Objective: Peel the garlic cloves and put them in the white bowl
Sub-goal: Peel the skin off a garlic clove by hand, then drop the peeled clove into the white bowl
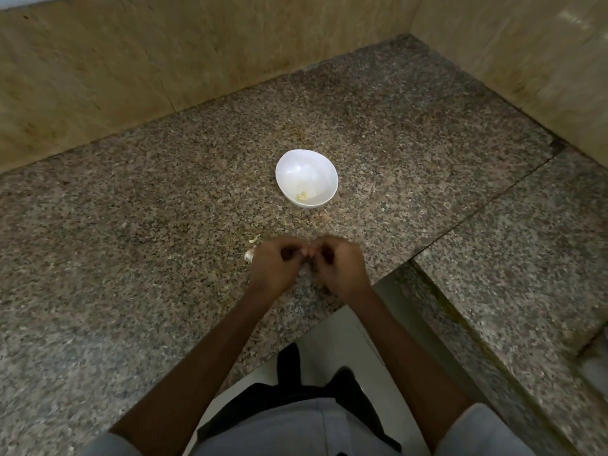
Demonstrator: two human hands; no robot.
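Both hands curled, fingertips meeting low over the speckled tabletop (131, 225).
Left hand (274, 264) and right hand (340, 269) have their fingers bent inward and touch at the tips; whether anything is pinched between them I cannot tell, as the spot is small and blurred. White bowl (306, 178) stands at 12 o'clock from the hands, well apart, with a few pale peeled garlic cloves (302, 196) at its bottom. An unpeeled garlic piece (249, 255) lies just beside the left hand at 9 o'clock, with a pale scrap (254, 239) at 11 o'clock.
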